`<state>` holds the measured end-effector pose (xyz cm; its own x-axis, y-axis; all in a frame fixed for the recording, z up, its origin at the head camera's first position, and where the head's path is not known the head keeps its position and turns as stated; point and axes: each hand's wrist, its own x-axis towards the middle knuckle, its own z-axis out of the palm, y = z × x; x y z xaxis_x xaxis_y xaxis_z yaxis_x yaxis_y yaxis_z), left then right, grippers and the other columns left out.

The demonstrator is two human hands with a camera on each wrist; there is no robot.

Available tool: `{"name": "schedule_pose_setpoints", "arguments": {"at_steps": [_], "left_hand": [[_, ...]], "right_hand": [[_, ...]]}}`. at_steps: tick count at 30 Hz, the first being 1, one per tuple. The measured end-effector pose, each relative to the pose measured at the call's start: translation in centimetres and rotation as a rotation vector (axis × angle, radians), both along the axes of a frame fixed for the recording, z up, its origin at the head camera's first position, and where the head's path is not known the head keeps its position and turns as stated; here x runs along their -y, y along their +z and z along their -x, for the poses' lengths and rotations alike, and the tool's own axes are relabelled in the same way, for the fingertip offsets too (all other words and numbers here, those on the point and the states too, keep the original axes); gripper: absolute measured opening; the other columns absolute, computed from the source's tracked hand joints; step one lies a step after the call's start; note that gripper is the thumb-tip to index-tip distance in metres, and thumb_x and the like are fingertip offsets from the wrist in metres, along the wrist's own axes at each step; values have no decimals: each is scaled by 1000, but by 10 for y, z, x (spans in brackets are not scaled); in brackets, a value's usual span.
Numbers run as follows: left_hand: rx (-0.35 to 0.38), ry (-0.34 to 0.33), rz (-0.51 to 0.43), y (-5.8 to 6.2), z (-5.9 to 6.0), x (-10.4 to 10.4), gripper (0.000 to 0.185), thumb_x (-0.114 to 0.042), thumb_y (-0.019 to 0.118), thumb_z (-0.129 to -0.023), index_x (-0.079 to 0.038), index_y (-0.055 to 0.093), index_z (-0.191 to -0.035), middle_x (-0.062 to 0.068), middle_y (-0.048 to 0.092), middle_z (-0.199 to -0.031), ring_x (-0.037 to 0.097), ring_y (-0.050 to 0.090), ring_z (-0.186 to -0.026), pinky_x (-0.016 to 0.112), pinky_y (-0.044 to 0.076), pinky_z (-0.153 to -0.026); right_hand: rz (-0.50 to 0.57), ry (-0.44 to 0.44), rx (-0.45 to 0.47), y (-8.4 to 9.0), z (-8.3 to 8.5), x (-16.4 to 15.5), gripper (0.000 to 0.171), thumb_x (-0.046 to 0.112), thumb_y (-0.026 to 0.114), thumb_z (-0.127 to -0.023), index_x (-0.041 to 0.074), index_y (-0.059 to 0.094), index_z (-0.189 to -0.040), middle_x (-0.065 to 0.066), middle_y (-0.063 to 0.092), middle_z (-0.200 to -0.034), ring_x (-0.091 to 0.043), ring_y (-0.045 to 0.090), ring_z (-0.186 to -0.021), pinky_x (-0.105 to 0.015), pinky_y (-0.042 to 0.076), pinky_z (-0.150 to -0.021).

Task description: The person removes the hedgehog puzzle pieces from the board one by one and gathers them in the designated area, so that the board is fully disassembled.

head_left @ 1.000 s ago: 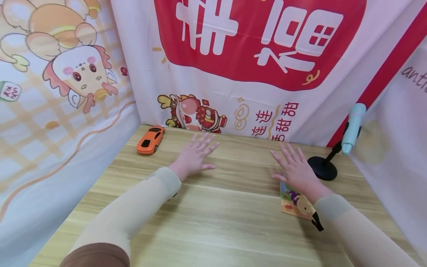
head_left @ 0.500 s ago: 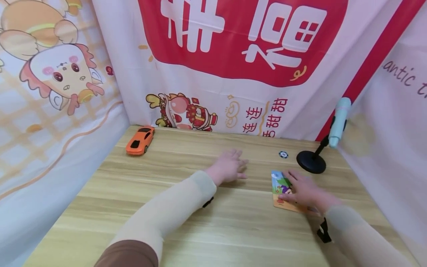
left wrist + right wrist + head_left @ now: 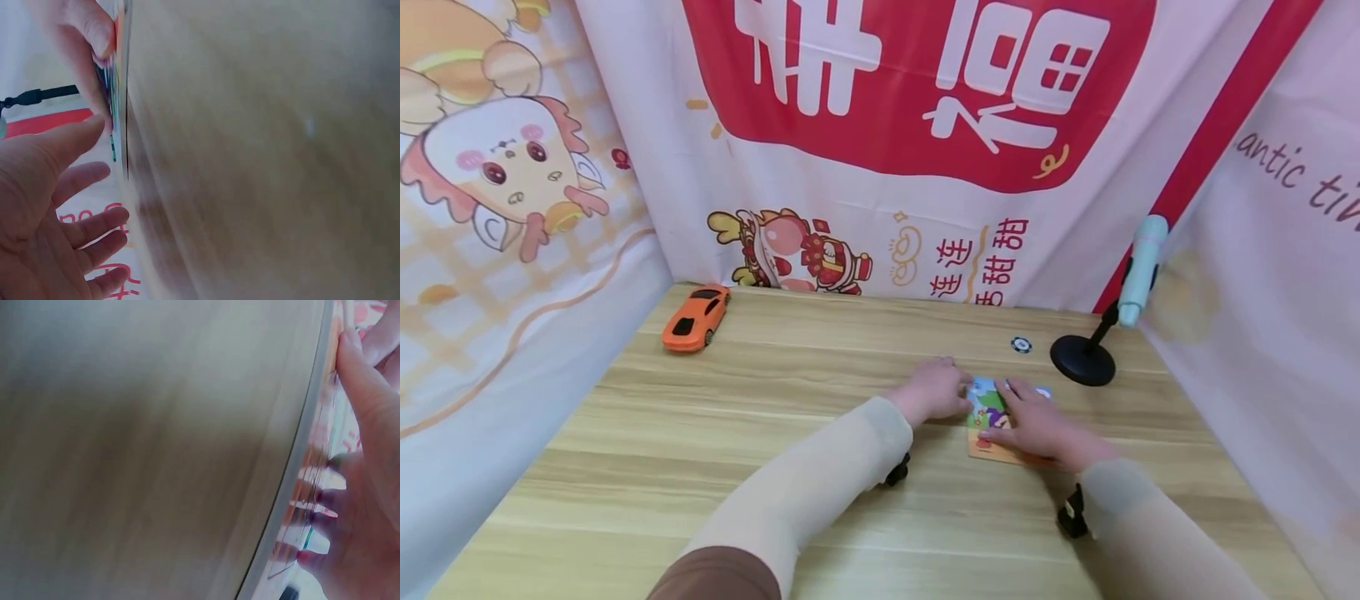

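A flat, colourful picture board (image 3: pixel 983 402) with a cartoon print lies on the table. My right hand (image 3: pixel 1037 423) rests on top of it, fingers spread and covering its right part. In the right wrist view, fingertips of the right hand (image 3: pixel 369 494) touch the board's glossy face (image 3: pixel 322 425). My left hand (image 3: pixel 934 390) is at the board's left edge; whether it touches cannot be told. In the left wrist view, the left hand (image 3: pixel 37 206) has its thumb and fingers apart, with nothing held, beside the thin side of the board (image 3: pixel 120 81).
Behind the board lies a small round chip (image 3: pixel 1021 344). A pale blue microphone (image 3: pixel 1138 271) stands at the back right on a black base (image 3: pixel 1082 360). An orange toy car (image 3: pixel 696 319) is at the back left of the wooden table (image 3: pixel 625 467). Printed curtains (image 3: pixel 880 179) enclose the table.
Both spread hands have come down and closer together. The right hand has moved onto the board, which now lies further left; the left hand has moved right to its edge. The chip has come into view.
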<state>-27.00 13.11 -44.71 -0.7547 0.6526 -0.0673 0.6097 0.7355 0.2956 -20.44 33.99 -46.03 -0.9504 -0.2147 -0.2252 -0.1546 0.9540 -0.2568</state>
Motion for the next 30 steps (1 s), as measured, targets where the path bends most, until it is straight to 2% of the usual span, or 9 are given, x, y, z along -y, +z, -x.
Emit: {"name": "schedule_pose_setpoints", "arguments": {"at_steps": [2, 5, 8, 11, 16, 21, 30], "left_hand": [[4, 28, -11, -4, 3, 1, 54, -45, 69, -90, -22, 58, -138, 5, 52, -142, 25, 41, -134, 39, 29, -111], [7, 75, -31, -7, 6, 2, 54, -44, 72, -88, -21, 61, -135, 4, 56, -129, 22, 49, -119, 36, 38, -102], [18, 117, -58, -5, 8, 3, 51, -43, 76, -85, -19, 64, -128, 2, 53, -112, 18, 48, -103, 33, 42, -89], [26, 151, -66, -3, 10, 3, 47, -45, 78, -82, -18, 65, -118, 0, 49, -103, 17, 44, -95, 31, 40, -84], [58, 179, -70, -3, 12, 1, 47, -43, 81, -79, -16, 63, -114, -1, 48, -101, 16, 43, -95, 32, 39, -84], [122, 204, -121, -4, 12, 2, 45, -40, 82, -79, -15, 62, -111, 0, 47, -102, 16, 45, -93, 31, 41, -82], [170, 217, -158, -6, 15, 1, 51, -39, 83, -79, -14, 60, -118, 3, 48, -109, 18, 48, -96, 33, 44, -84]], "right_hand": [[-5, 17, -9, -2, 4, 13, 113, 81, 52, -79, 7, 18, -157, -22, 14, -161, -43, 14, -145, -61, 20, -111], [-17, 21, -8, -2, 9, 30, 116, 82, 51, -79, 3, 17, -156, -21, 14, -161, -40, 12, -146, -58, 18, -112], [-32, 14, 0, 0, 12, 40, 116, 82, 50, -79, 3, 17, -156, -21, 12, -161, -40, 11, -147, -58, 17, -113], [-47, 15, 6, 1, 13, 43, 115, 81, 49, -80, 1, 15, -156, -21, 11, -161, -40, 10, -147, -57, 16, -113], [-60, 28, 16, 3, 13, 45, 112, 78, 50, -83, 0, 15, -155, -22, 11, -161, -41, 10, -146, -57, 16, -113], [-67, 26, 26, 1, 13, 45, 112, 78, 50, -83, 0, 14, -156, -22, 9, -161, -41, 9, -147, -58, 14, -113], [-61, -2, 47, -2, 16, 43, 115, 82, 47, -81, 2, 11, -157, -20, 6, -162, -40, 6, -147, -59, 12, -113]]}}
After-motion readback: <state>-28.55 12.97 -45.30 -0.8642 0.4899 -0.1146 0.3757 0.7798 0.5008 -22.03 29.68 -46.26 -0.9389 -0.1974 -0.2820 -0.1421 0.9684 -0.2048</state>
